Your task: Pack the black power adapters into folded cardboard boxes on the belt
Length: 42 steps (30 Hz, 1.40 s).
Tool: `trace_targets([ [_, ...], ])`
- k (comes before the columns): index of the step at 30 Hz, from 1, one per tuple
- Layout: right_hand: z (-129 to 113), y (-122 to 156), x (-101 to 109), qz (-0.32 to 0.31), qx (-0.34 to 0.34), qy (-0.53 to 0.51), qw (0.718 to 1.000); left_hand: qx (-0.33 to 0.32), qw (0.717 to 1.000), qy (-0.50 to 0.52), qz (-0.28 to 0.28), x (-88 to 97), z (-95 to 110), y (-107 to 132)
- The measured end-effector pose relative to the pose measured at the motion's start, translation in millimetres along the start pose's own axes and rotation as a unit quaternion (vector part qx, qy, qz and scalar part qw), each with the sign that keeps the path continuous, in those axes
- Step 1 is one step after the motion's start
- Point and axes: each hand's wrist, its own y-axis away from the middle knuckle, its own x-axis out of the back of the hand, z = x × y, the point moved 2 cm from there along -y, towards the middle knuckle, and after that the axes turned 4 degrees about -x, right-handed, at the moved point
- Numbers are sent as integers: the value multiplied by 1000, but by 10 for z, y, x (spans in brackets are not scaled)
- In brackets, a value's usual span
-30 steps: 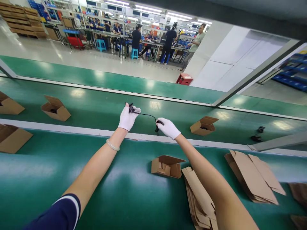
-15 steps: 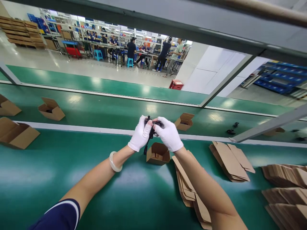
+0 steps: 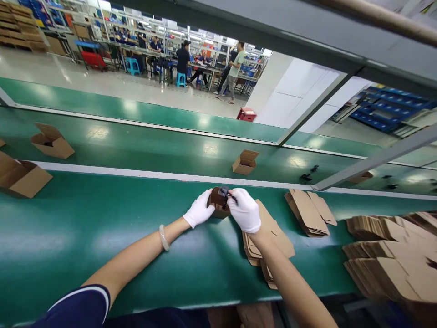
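At the frame's centre, your left hand [image 3: 200, 210] is clasping the left side of an open cardboard box [image 3: 220, 212], presumably keeping it steady, while your right hand [image 3: 244, 211] is pinching a black corded device [image 3: 223, 191] at the box's opening.

A carton [image 3: 221, 213] on our near bench [image 3: 102, 218]
Our left hand [image 3: 200, 209] holds it; our right hand [image 3: 244, 210], a black device [image 3: 223, 191].

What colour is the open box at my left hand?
Brown: the box shows best in the head view.
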Motion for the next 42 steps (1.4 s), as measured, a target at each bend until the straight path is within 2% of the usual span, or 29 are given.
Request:
trace_targets([
  [2,-51,-38,-74,-149,55,119,980,-9,1000,0,-7,-24,-5,-18],
  [4,-123,-117,-121,-241,81,170,952,-11,1000,-9,-11,-23,-9,-18],
  [9,-308,-357,-304,-330,86,164,926,-12,999,-30,-24,-9,-42,19],
  [12,-336,-415,-386,-382,104,143,907,-9,999,-38,-27,7,-69,38],
  [18,-227,-392,-216,-430,125,99,889,-5,998,-43,-37,54,-124,68],
  [22,-230,-413,-233,-431,102,107,890,1,998,-44,-38,81,-168,71],
  [29,-358,-471,-578,-404,41,128,905,7,998,-53,-24,34,-232,57],
  [32,-382,-451,-529,-384,42,104,917,21,997,-80,10,-13,-263,37],
  [35,-355,-385,-305,-361,68,63,928,32,992,-113,55,19,-318,-21],
  [38,-114,-324,16,-269,48,-6,962,44,982,-145,109,266,-429,-148],
  [40,236,-313,186,-196,-41,-12,980,54,973,-168,149,580,-530,-263],
  [41,455,-311,232,-184,-107,16,977,61,967,-179,168,773,-584,-323],
  [42,682,-303,245,-205,-171,54,962,68,961,-190,187,980,-640,-385],
])
